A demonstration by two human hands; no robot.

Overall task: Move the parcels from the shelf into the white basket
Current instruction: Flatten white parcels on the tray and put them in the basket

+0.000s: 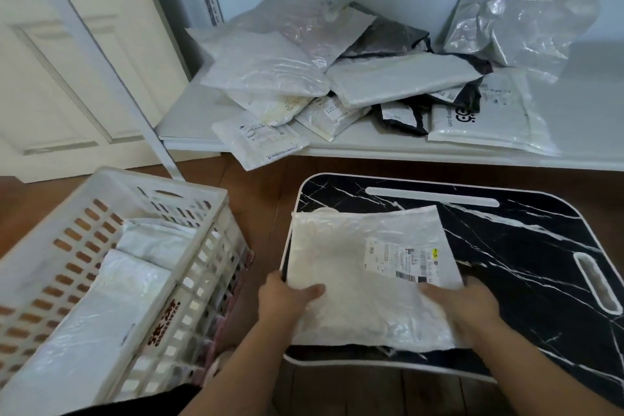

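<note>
Held parcel (368, 277): white plastic mailer with a printed label near its right edge; lies flat on the black marble-pattern tray (526, 246), covering the tray's left part, between both hands.
Left hand (287, 297): grips the parcel's near-left edge; thumb on top, fingers (275, 277) curled round the edge and mostly hidden beneath.
Right hand (462, 307): closed on the parcel's near-right edge; blurred, thumb lying on top of the plastic, other fingers under it.
Tray: rests on the wooden floor (263, 186), white rim, a slot along the far side and a handle cut-out at right.
White basket (209, 233): slotted plastic crate, left of the tray, just beside it; red characters printed on the near wall.
Basket contents: at least two white mailers (135, 267) lying inside, one partly over the other.
Shelf (189, 118): low white board beyond the tray, against the pale wall.
Shelf parcels (270, 67): loose heap of white, clear and dark grey mailers; one labelled white mailer (260, 142) overhangs the front edge.
Crumpled clear bag (516, 17): leans on the wall at the shelf's right.
Door (67, 54): cream panelled, far left.
</note>
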